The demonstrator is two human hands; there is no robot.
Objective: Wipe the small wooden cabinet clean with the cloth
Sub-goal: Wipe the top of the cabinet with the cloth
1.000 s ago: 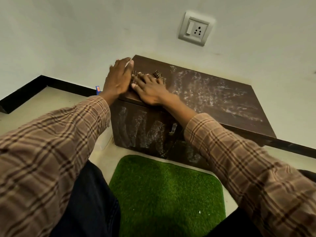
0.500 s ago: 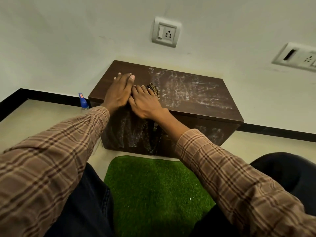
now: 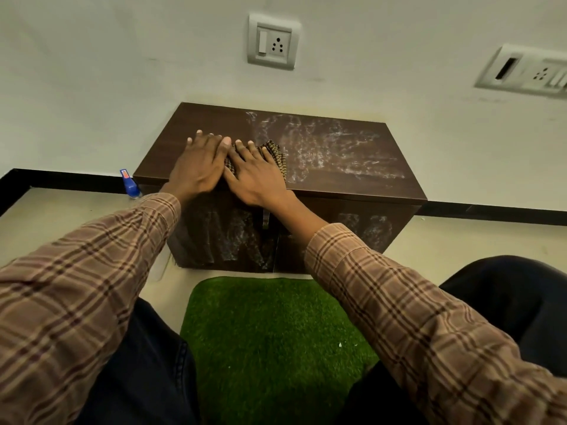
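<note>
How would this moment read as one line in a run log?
step: wiping cabinet top | left hand: flat on top | right hand: pressing cloth | residue: right half, front doors

No readable text anywhere; the blue bottle (image 3: 130, 186) on the floor by the cabinet's (image 3: 337, 185) left end has an orange label, too blurred to read.

You are looking at a pale floor (image 3: 76, 216) carrying the dark wooden cabinet (image 3: 337, 216) against the wall, a green grass mat (image 3: 270, 338) lying before its front, and what seems a blue-capped bottle (image 3: 130, 185) standing by its left corner.
</note>
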